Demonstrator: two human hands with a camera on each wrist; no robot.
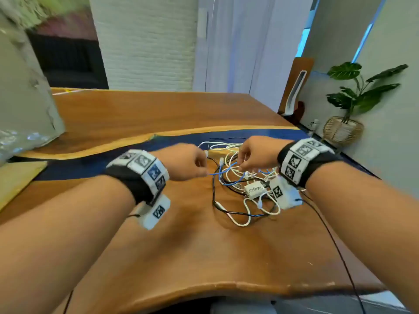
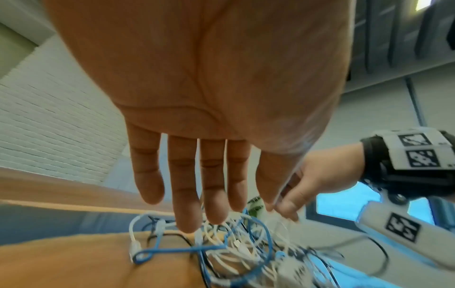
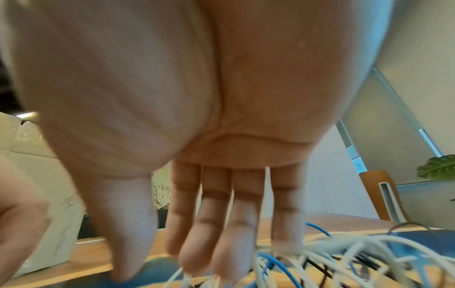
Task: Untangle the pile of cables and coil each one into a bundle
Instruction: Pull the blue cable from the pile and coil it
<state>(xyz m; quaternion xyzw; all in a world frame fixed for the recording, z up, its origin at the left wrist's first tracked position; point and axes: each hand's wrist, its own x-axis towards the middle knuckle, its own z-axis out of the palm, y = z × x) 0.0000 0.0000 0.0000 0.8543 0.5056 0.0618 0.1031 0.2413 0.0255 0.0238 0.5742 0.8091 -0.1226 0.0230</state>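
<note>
A tangle of white, blue and black cables (image 1: 235, 180) lies on the wooden table (image 1: 181, 245), with a small white adapter box (image 1: 256, 189) in it. My left hand (image 1: 200, 168) hovers at the pile's left edge. In the left wrist view its fingers (image 2: 187, 194) hang straight, tips just touching the cables (image 2: 234, 249) above a blue cable (image 2: 172, 251). My right hand (image 1: 242, 164) reaches into the pile's top. Its thumb and fingers (image 2: 285, 208) pinch thin white strands, which blur at the fingertips (image 3: 197, 253) in the right wrist view.
A grey wrapped package (image 1: 27, 105) with bubble wrap (image 1: 13, 141) stands at the table's left, a pale board (image 1: 15, 177) in front of it. A potted plant (image 1: 353, 91) stands off the right edge. A black wrist lead (image 1: 335, 241) trails across the near right.
</note>
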